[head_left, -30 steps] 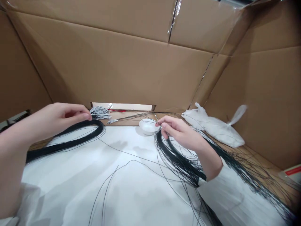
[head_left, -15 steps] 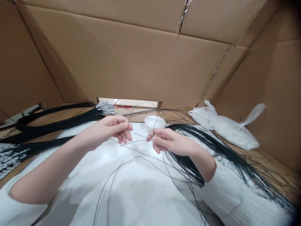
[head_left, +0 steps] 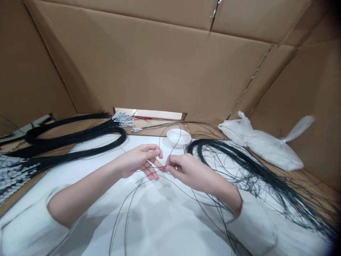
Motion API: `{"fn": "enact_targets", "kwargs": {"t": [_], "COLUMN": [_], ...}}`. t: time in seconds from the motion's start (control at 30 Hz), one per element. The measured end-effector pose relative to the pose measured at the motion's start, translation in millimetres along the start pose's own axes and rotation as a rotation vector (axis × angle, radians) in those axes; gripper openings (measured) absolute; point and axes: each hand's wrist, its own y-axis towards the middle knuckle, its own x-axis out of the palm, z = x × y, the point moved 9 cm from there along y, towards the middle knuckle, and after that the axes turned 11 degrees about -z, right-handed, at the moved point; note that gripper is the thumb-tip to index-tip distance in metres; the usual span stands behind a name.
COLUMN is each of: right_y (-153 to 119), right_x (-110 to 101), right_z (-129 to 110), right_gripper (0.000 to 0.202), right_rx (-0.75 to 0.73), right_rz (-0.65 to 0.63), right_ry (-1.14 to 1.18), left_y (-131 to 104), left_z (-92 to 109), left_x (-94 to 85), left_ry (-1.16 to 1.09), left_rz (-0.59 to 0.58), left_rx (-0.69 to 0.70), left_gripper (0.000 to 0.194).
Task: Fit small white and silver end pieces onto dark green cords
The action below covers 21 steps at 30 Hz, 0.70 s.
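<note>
A thin dark cord (head_left: 159, 140) rises in a loop between my hands, in front of the white bowl. My left hand (head_left: 141, 161) pinches the cord between thumb and index finger; its other fingers are spread loosely below. Close beside its fingertips, my right hand (head_left: 190, 172) has thumb and index finger closed on the cord, where several strands cross. Which strand belongs to which end I cannot tell. More loose cord strands (head_left: 126, 220) hang over the white surface (head_left: 154, 227) towards me.
Black cord bundles (head_left: 74, 137) with whitish knobbly ends (head_left: 124, 120) lie at left. A dark green cord bundle (head_left: 239, 161) curves along the right, below a tied white plastic bag (head_left: 266, 147). Behind stand a white bowl (head_left: 183, 142) and cardboard walls (head_left: 149, 64).
My hands have come together and dropped slightly; the right fingers have closed in on the cord beside the left fingertips. The view has shifted slightly.
</note>
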Motion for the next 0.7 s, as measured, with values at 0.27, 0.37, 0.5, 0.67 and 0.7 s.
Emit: {"fn": "enact_targets", "kwargs": {"t": [0.27, 0.37, 0.5, 0.67, 0.7], "right_y": [3, 7, 10, 10, 10], "right_x": [0, 2, -1, -6, -6], "right_z": [11, 16, 27, 35, 34], "right_gripper": [0.017, 0.012, 0.008, 0.006, 0.005], "right_rx": [0.043, 0.028, 0.036, 0.012, 0.005], "right_rz": [0.029, -0.017, -0.029, -0.012, -0.011], "right_ry": [0.065, 0.237, 0.408, 0.497, 0.509], "left_y": [1, -1, -5, -6, -6], "left_z": [0, 3, 9, 14, 14], "left_x": [5.5, 5.5, 2.6, -3.8, -4.4], "left_ry": [0.188, 0.183, 0.155, 0.179, 0.199], "left_rz": [-0.017, -0.029, -0.073, -0.087, -0.082], "left_rx": [-0.023, -0.002, 0.03, 0.049, 0.043], "left_gripper": [0.022, 0.02, 0.023, 0.027, 0.026]}}
